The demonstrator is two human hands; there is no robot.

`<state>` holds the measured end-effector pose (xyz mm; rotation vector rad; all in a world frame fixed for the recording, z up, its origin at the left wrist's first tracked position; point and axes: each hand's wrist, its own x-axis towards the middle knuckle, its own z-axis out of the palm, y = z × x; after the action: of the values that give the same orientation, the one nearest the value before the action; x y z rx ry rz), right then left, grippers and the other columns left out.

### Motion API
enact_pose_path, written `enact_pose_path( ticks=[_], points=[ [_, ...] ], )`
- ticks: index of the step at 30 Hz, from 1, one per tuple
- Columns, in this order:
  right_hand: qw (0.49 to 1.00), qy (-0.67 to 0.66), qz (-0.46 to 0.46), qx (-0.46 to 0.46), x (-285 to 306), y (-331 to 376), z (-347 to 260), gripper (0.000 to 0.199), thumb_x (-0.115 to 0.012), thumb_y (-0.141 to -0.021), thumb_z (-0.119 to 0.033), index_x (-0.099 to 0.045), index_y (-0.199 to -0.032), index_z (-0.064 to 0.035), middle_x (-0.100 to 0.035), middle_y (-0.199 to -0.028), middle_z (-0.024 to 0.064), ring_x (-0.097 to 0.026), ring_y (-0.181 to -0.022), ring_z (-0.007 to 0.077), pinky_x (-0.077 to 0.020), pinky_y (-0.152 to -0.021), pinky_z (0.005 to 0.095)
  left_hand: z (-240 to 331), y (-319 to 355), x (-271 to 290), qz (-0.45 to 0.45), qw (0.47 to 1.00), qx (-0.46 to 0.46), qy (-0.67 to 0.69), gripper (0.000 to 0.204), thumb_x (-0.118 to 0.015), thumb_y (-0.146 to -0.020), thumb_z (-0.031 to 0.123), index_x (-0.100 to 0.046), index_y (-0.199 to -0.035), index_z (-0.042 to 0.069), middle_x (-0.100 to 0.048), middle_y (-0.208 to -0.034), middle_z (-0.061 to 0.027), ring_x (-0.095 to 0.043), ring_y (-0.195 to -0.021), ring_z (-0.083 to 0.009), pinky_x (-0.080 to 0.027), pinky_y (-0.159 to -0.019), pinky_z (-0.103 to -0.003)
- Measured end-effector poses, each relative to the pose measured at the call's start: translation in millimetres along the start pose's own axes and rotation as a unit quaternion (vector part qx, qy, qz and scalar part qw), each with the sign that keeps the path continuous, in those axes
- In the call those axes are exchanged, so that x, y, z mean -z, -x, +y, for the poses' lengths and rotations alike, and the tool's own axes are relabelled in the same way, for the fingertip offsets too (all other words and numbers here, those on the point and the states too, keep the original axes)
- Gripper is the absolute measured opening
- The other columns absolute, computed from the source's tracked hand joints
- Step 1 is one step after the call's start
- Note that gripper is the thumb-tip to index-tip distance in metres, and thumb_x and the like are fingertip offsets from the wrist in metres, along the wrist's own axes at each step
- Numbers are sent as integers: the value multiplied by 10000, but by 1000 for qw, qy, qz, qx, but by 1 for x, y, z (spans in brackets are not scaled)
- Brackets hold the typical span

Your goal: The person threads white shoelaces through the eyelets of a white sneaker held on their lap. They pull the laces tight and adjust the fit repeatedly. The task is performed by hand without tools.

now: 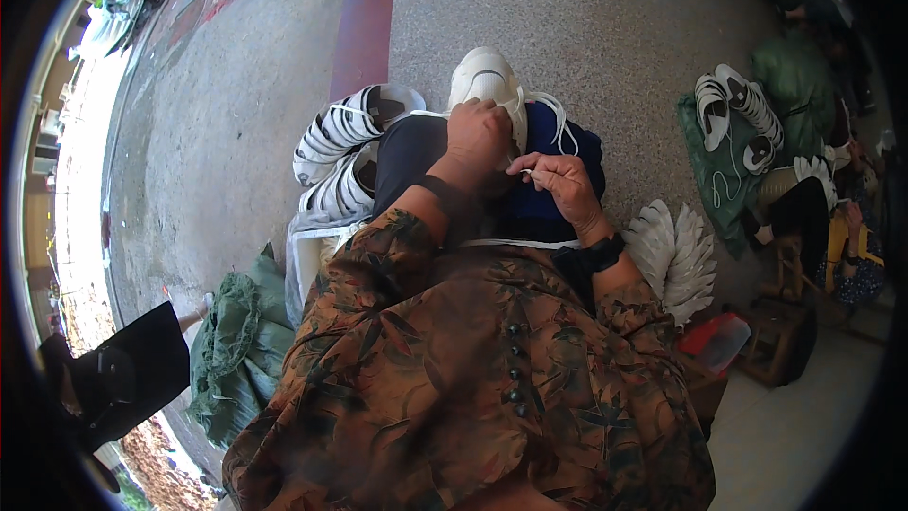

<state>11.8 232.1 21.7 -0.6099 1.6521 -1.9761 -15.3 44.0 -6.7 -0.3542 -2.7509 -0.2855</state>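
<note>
A cream-white sneaker [485,76] rests on my lap, toe pointing away from me. My left hand [480,135] is closed over the shoe's upper, its fingers curled and partly hidden. Just to the right, my right hand [560,185] pinches the end of a white shoelace [526,172] between thumb and forefinger. Another loop of white lace [560,117] hangs off the right side of the shoe, over the dark blue cloth [584,159] on my lap. The shoe's opening is mostly covered by my hands.
Stacked white shoes [326,147] stand against my left leg, with a green sack [248,350] behind them. At my right are nested white shoes [673,260] and a red container [716,341]. Farther right, shoes [742,109] lie on green sacking [705,170] near a seated person [851,274].
</note>
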Motion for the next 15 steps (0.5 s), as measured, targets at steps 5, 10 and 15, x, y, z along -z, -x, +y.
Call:
enact_pose_path(
  ticks=[5, 10, 15],
  points=[
    [999, 29, 36, -8, 1, -1, 4, 248, -507, -840, -111, -482, -616, -6, -606, -824, 153, -509, -766, 157, -400, -717, 280, 2, -2, -3, 33, 998, 30, 38, 83, -618, -666, 202, -612, -625, 130, -591, -683, -39, -607, -704, -230, -467, -651, -373],
    [989, -10, 140, 49, 13, -6, 17, 305, -507, -871, -126, -437, -593, -21, -446, -628, 19, -433, -631, 123, -366, -606, 259, -5, -9, 30, -52, 994, -93, -15, 69, -610, -671, 186, -600, -641, 125, -601, -699, -42, -600, -736, -230, -464, -662, -367],
    [944, -89, 312, 52, 86, 34, 10, 301, -489, -861, -84, -351, -594, -88, -334, -583, 2, -365, -571, 131, -316, -560, 274, -69, 56, 80, -35, 999, 0, -36, 67, -580, -699, 126, -600, -649, 87, -597, -697, -77, -595, -733, -259, -468, -674, -368]
  ],
)
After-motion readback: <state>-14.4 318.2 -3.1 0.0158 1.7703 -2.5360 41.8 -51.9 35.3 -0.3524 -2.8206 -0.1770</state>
